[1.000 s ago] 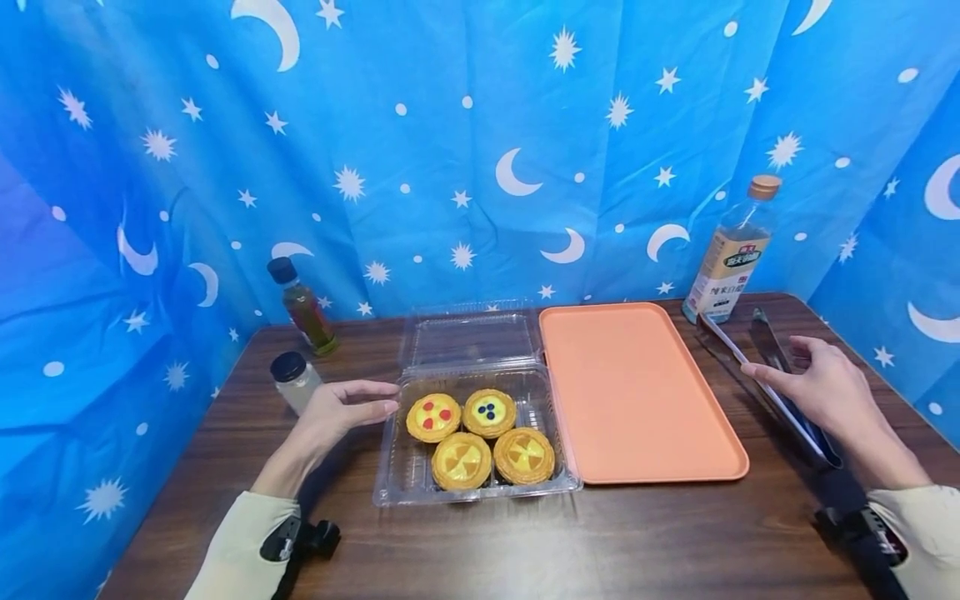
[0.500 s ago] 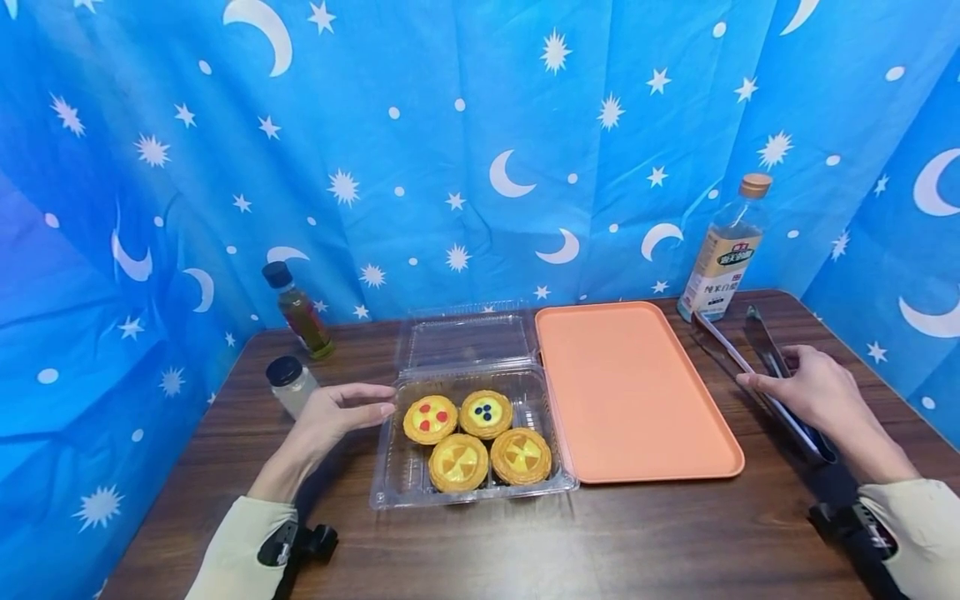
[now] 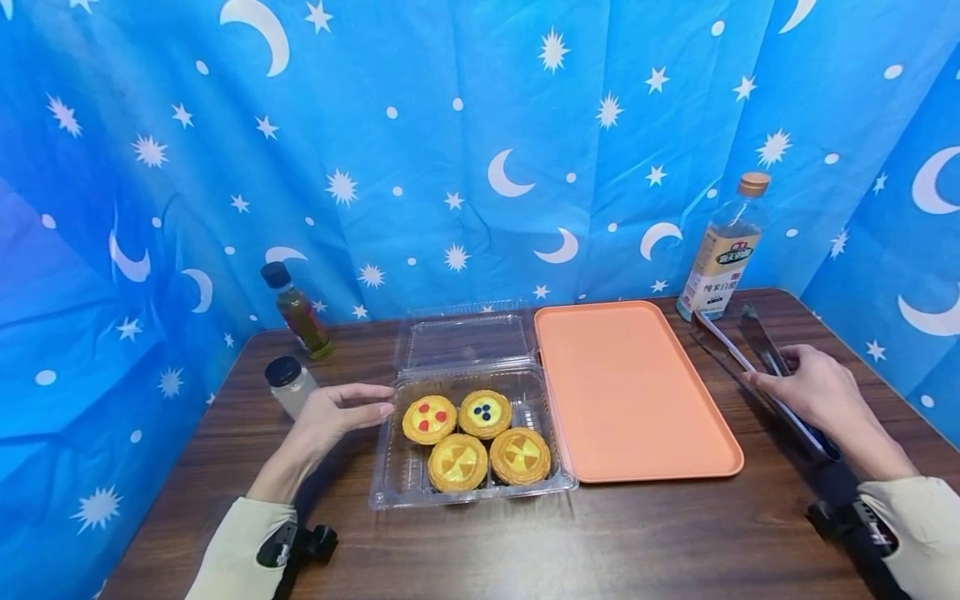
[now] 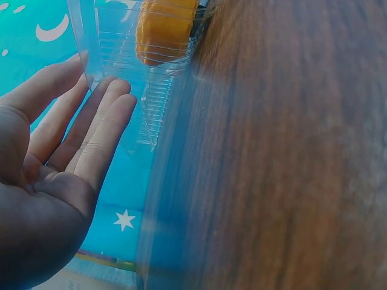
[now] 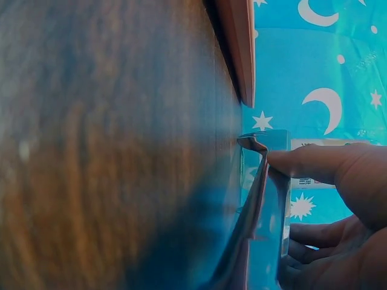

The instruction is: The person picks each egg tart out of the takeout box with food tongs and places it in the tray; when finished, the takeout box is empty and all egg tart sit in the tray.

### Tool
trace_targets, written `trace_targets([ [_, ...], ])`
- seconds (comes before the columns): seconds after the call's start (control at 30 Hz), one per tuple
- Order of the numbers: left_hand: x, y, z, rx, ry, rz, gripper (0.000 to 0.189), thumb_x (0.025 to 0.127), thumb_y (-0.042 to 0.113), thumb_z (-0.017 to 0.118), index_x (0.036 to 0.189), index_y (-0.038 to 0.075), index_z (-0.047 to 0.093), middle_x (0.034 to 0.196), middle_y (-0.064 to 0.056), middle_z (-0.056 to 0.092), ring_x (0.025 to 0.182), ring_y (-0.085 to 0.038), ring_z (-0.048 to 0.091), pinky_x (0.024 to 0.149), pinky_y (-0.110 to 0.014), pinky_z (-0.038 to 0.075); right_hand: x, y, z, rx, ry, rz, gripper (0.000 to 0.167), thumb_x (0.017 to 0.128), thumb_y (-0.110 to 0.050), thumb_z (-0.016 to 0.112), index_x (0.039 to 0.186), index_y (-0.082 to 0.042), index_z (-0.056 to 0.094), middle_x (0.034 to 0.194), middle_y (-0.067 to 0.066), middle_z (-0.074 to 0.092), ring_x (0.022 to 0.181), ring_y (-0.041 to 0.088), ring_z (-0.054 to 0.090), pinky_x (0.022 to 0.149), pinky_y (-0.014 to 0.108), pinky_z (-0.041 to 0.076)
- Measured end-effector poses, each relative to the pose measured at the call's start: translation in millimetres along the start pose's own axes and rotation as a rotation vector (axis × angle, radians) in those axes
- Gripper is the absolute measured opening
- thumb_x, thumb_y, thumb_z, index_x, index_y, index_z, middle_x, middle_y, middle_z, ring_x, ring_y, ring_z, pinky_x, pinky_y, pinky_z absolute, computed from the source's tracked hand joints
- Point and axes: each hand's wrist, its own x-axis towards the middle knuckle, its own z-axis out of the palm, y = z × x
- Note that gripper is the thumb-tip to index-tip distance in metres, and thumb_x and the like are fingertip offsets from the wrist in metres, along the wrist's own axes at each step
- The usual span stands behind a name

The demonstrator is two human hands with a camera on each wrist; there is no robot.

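In the head view my left hand [image 3: 330,421] is at the left rim of a hinged clear plastic container [image 3: 401,487], fingers fairly straight and tips right at the rim. The container's lid [image 3: 465,342] is folded back. Inside sit several egg tarts: one with red dots [image 3: 430,419], one with dark blue dots [image 3: 486,414], and plain-topped tarts [image 3: 457,463] in front. At the right my right hand [image 3: 821,400] grips metal tongs [image 3: 780,404], thumb on one arm, fingers around the other. The right wrist view shows the thumb pressed on the tongs [image 5: 257,199]; their tips stand apart.
An orange tray [image 3: 637,392] lies between the container and the tongs. A tall vinegar bottle [image 3: 723,250] stands behind the tong tips. At the left are a small dark-capped bottle [image 3: 300,312] and a black-lidded jar [image 3: 288,383], close behind my left hand.
My right hand has come down slightly and its fingers have closed around the tongs, whose arms are a little nearer each other. My left hand keeps its place at the container.
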Motion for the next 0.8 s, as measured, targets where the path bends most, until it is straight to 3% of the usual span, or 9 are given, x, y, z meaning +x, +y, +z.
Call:
trace_targets([
  [0.23, -0.5, -1.5, -0.5, 0.001, 0.004, -0.013, 0.043, 0.093, 0.031, 0.086, 0.126, 0.005, 0.077, 0.125, -0.010, 0.076, 0.116, -0.024, 0.071, 0.111, -0.052, 0.047, 0.5, 2, 2, 0.035, 0.100, -0.027, 0.062, 0.098, -0.029, 0.074, 0.125, 0.023, 0.051, 0.102, 0.041, 0.060, 0.083, 0.047, 0.055, 0.057, 0.037, 0.044],
  [0.47, -0.3, -1.1, 0.3, 0.001, 0.011, -0.017, 0.043, 0.092, 0.031, 0.086, 0.126, 0.005, 0.077, 0.125, -0.010, 0.076, 0.113, -0.023, 0.072, 0.109, -0.050, 0.049, -1.0, 2, -3, 0.029, 0.150, -0.012, 0.059, 0.097, -0.027, 0.073, 0.127, 0.019, 0.054, 0.107, 0.043, 0.059, 0.091, 0.052, 0.053, 0.064, 0.045, 0.040],
  [0.8, 0.4, -0.2, 0.7, 0.001, 0.013, -0.018, 0.042, 0.092, 0.029, 0.086, 0.125, 0.005, 0.077, 0.124, -0.010, 0.076, 0.113, -0.022, 0.072, 0.109, -0.049, 0.049, -7.7, -5, -22, -0.003, 0.150, 0.061, 0.062, 0.093, -0.028, 0.075, 0.129, 0.018, 0.052, 0.100, 0.040, 0.060, 0.086, 0.048, 0.050, 0.058, 0.042, 0.041],
])
